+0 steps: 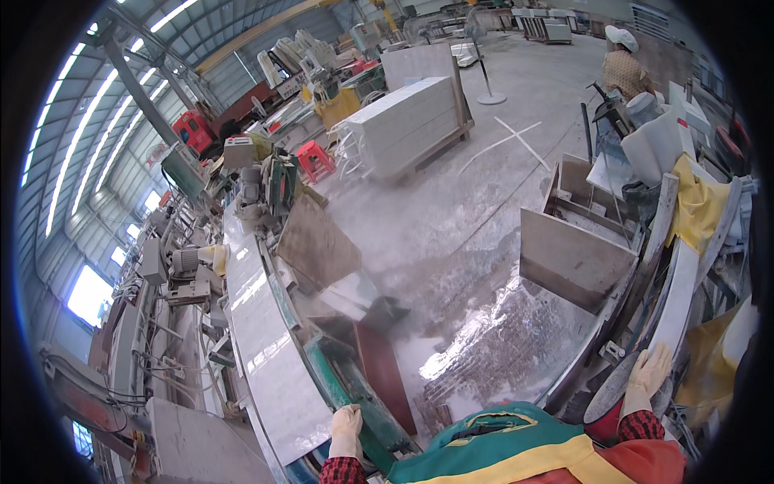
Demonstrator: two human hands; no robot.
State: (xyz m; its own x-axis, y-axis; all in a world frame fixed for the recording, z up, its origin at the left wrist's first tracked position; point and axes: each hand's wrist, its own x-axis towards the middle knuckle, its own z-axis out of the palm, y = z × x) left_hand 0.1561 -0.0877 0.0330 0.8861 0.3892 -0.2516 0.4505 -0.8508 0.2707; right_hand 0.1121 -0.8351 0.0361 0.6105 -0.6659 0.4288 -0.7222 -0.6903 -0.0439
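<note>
My left hand (345,427), in a pale glove, is closed at the near right edge of a long, wet white stone slab (276,371). Its fingers curl in, and what they hold, if anything, is hidden. Beneath the slab, a green machine frame (332,377) runs along its right side. On my right, the other gloved hand (647,373) lies with fingers stretched out on a long, narrow white stone strip (680,302). Red-and-black checked sleeves show at both wrists. A green, yellow and red apron (500,444) covers my front.
Machines with a motor (185,259) line the left. Brown boards (572,258) stand beside the right bench, where a yellow cloth (700,206) hangs. Wet floor (484,347) lies between. Farther off are a stacked white stone block (407,125), a red stool (314,160) and a person in a white cap (625,68).
</note>
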